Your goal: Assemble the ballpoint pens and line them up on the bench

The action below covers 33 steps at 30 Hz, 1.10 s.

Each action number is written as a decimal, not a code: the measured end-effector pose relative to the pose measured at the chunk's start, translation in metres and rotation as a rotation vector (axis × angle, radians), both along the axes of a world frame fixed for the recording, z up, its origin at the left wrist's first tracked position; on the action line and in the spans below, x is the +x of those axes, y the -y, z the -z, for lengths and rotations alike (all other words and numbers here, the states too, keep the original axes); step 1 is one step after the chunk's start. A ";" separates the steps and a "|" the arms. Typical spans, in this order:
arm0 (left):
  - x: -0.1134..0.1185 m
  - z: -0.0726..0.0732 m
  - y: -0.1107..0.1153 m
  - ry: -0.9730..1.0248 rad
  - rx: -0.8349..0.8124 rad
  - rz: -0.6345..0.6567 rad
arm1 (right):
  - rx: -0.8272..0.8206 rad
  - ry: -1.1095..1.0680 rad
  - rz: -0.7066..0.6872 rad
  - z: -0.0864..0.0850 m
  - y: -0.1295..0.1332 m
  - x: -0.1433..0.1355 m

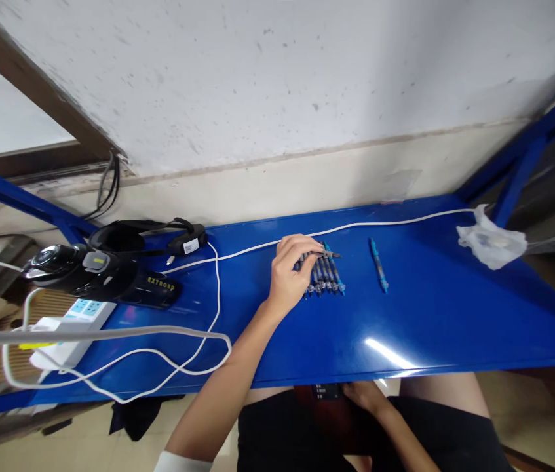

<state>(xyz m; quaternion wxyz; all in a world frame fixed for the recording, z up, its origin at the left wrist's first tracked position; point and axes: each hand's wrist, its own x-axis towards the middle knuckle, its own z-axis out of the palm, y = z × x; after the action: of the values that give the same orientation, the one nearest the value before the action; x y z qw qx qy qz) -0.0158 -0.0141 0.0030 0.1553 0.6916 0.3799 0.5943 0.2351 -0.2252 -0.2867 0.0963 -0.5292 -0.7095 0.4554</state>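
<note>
Over the left part of a row of several blue and dark pens (329,275) is my left hand (291,265), its thumb and fingers pinched on a dark pen (327,254) that points right. The row lies side by side on the blue table (419,308). One blue pen (379,264) lies apart, to the right of the row. Below the table's front edge, near my lap, my right hand (363,395) is beside a dark device with a lit screen (326,391); its fingers are partly hidden by the edge.
A black bottle (130,282), a black strapped device (191,241), a white power strip (68,331) and looping white cables (159,354) occupy the left. A crumpled plastic bag (492,241) sits at the right. The wall (277,190) runs behind the table.
</note>
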 end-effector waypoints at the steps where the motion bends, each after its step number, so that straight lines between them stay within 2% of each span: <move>1: 0.000 -0.001 0.000 -0.035 0.030 -0.003 | -0.005 -0.008 0.008 -0.002 0.000 0.000; 7: 0.002 0.001 0.002 -0.044 0.043 0.045 | -0.044 -0.044 0.012 -0.010 -0.001 0.002; 11: 0.005 0.002 0.004 0.119 -0.182 0.070 | -0.058 -0.040 0.010 -0.010 -0.002 0.005; 17: 0.007 -0.003 0.004 0.484 -0.576 0.405 | -0.054 -0.040 0.031 -0.011 -0.001 0.007; 20: 0.007 -0.002 0.001 0.623 -0.679 0.503 | -0.061 -0.033 0.046 -0.015 0.000 0.005; 24: 0.006 -0.003 0.000 0.689 -0.743 0.536 | -0.052 0.004 0.050 -0.029 -0.002 0.000; 26: 0.004 -0.004 0.001 0.666 -0.758 0.533 | -0.056 0.025 0.067 -0.046 -0.003 -0.002; 28: 0.003 -0.005 0.002 0.625 -0.763 0.525 | -0.064 -0.006 0.088 -0.078 -0.004 -0.003; 30: 0.001 -0.007 0.003 0.603 -0.786 0.543 | -0.128 -0.075 0.061 -0.124 -0.007 -0.002; 33: -0.001 -0.009 0.005 0.587 -0.903 0.667 | -0.314 -0.146 -0.060 -0.211 -0.018 0.003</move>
<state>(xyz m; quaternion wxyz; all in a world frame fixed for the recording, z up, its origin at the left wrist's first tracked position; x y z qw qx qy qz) -0.0167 -0.0188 0.0115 0.7062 0.4473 0.2990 0.4602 0.2379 -0.2073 -0.0760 0.0499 -0.4820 -0.6360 0.6005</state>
